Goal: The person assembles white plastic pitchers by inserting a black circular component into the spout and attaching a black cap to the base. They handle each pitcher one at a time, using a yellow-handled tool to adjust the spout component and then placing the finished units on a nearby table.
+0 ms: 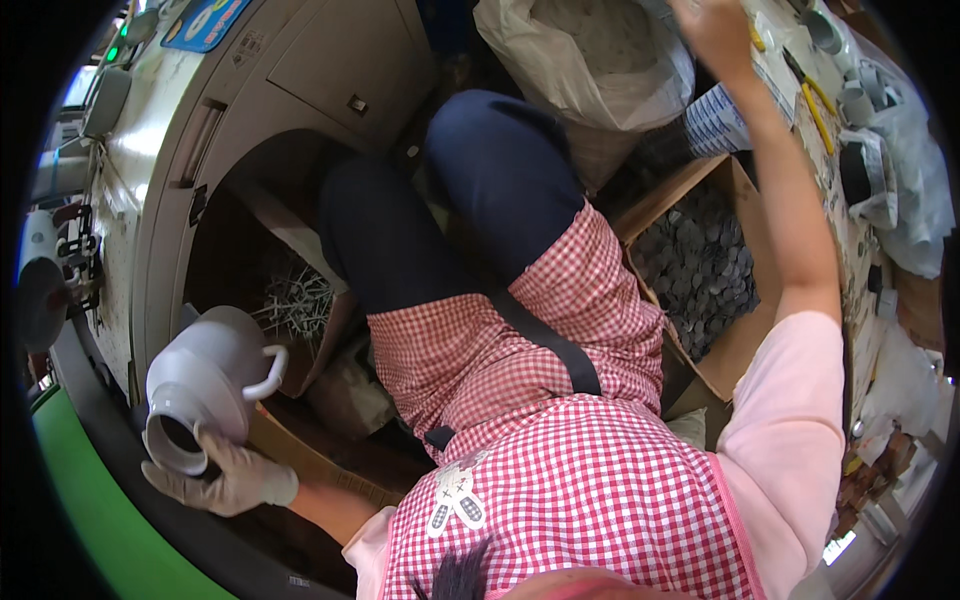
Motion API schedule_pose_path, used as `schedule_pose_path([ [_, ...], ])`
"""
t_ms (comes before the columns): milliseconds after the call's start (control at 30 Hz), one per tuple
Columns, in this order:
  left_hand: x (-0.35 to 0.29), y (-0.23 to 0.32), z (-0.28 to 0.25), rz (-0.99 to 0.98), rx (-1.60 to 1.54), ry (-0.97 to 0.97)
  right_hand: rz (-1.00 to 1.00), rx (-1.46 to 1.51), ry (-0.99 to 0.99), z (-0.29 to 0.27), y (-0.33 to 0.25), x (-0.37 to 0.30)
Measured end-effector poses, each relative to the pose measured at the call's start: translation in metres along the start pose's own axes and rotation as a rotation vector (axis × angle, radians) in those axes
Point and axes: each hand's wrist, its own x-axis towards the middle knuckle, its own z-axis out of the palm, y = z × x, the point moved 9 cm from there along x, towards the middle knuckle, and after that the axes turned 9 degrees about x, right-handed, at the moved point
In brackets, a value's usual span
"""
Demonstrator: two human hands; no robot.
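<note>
On the left, my left hand, in a pale glove, grips the round open neck of a light grey plastic jug-like vessel. The vessel is tilted, its neck toward me, with a loop handle on its right side. My right arm stretches far forward on the right. My bare right hand is at the top edge, by the rim of a large white plastic sack; its fingers are cut off by the picture, so what they hold does not show. Translucent pieces lie inside the sack.
Right of my legs stands a cardboard box full of grey discs. Another box at left holds thin white strips. Pliers with yellow handles lie on the right-hand bench. A grey cabinet stands ahead, and a green surface lies lower left.
</note>
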Motion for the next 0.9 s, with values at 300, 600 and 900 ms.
schedule_pose_path([
  [300, -0.018, 0.064, 0.075, -0.372, -0.571, -0.465, 0.611, 0.135, -0.758, 0.234, -0.008, -0.115],
  [600, -0.048, 0.099, 0.074, -0.393, -0.744, -0.610, 0.858, 0.352, -0.343, 0.112, 0.003, -0.117],
  [900, -0.058, 0.145, 0.041, 0.228, -0.858, -0.737, 1.095, 0.783, -0.494, -0.013, -0.152, -0.096],
])
